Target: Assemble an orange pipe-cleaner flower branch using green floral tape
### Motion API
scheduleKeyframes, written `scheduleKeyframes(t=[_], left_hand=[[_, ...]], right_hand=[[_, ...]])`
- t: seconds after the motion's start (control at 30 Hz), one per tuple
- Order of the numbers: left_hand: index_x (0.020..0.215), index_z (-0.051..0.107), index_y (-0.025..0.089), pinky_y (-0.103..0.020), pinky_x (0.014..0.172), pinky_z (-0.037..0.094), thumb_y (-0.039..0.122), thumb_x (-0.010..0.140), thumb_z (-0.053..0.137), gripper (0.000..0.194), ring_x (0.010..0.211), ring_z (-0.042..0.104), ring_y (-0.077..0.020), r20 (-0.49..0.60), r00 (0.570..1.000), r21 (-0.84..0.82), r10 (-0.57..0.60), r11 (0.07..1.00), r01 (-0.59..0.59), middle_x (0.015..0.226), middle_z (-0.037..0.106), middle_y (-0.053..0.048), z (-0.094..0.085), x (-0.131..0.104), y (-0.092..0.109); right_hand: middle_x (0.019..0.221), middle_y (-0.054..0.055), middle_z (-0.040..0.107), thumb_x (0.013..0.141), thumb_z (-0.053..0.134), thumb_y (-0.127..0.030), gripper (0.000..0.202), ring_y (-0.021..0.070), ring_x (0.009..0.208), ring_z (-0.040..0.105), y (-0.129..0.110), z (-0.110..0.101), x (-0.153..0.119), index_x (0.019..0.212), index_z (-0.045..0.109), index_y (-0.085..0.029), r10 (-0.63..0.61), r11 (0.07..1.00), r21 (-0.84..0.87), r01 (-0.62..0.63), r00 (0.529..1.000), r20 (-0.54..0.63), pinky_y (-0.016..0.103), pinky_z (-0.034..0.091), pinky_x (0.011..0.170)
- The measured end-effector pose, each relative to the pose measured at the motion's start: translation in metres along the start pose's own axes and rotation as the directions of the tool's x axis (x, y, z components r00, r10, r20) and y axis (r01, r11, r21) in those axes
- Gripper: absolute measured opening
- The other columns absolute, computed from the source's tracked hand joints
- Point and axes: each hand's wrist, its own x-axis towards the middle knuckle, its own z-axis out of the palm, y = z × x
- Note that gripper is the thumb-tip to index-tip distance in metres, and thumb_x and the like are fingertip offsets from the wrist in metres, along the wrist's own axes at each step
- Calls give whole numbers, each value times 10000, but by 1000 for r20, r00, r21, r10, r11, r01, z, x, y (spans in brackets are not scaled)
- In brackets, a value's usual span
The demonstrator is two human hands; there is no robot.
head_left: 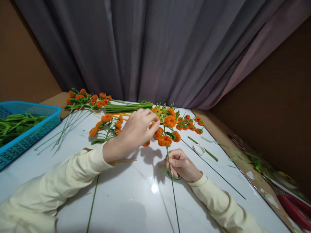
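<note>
My right hand (pixel 182 165) is closed in a pinch around the green stem (pixel 168 152) of an upright orange pipe-cleaner pumpkin branch. Below the fingers a dark wire (pixel 175 204) continues from that stem. Beside the branch's upper pumpkins (pixel 170 121), my left hand (pixel 136 134) has bent fingers, thumb and forefinger close together; whatever lies between them is hidden. Partly under my right hand is a green tape roll (pixel 178 177). Left of my left hand lies another orange pumpkin branch (pixel 107 124).
Bundled green stems (pixel 128 107) and more orange sprigs (pixel 80 98) lie at the back. A blue basket (pixel 31 136) of green leaves stands left. To the right are a white ring (pixel 198 149), a loose wire (pixel 218 173) and red-handled scissors (pixel 295 210).
</note>
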Motion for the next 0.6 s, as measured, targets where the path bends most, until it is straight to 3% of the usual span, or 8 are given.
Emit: scheduleKeyframes(t=[0.07,0.13,0.3,0.43,0.6], left_hand=[[836,654,150,-357,826,399,245,915,465,225,894,522,-218,37,981,122,192,973,-195,898,625,-69,-1,-8,9],[872,662,151,-373,839,394,295,927,472,244,913,503,-229,148,953,182,263,940,-287,888,628,-67,2,-14,15],[944,635,126,-408,852,377,366,917,499,277,991,454,-276,305,917,240,258,911,-336,927,627,-89,10,-21,15],[929,610,126,-404,846,360,200,895,503,134,1024,454,-280,315,908,288,277,883,-370,971,625,-97,5,-23,18],[893,600,129,-384,801,350,101,862,477,130,1007,502,-271,310,902,362,302,840,-405,911,643,-93,4,-28,27]], right_hand=[[403,-2,566,651,788,-367,282,63,279,407,0,1,0,586,682,-114,2,1000,-4,-2,1000,3,178,255,288],[389,-6,556,647,789,-380,294,62,276,400,0,1,0,583,682,-113,-1,1000,-9,1,1000,2,177,251,292],[391,-4,562,643,786,-382,300,63,273,405,0,2,1,572,676,-111,-3,1000,-14,3,1000,-1,179,252,290],[406,1,579,641,788,-359,273,66,281,420,-1,3,0,588,683,-112,9,1000,-7,-9,1000,6,179,267,292],[408,-1,580,643,785,-354,274,66,285,420,-3,6,-1,576,673,-113,14,1000,-13,-14,1000,9,180,260,292]])
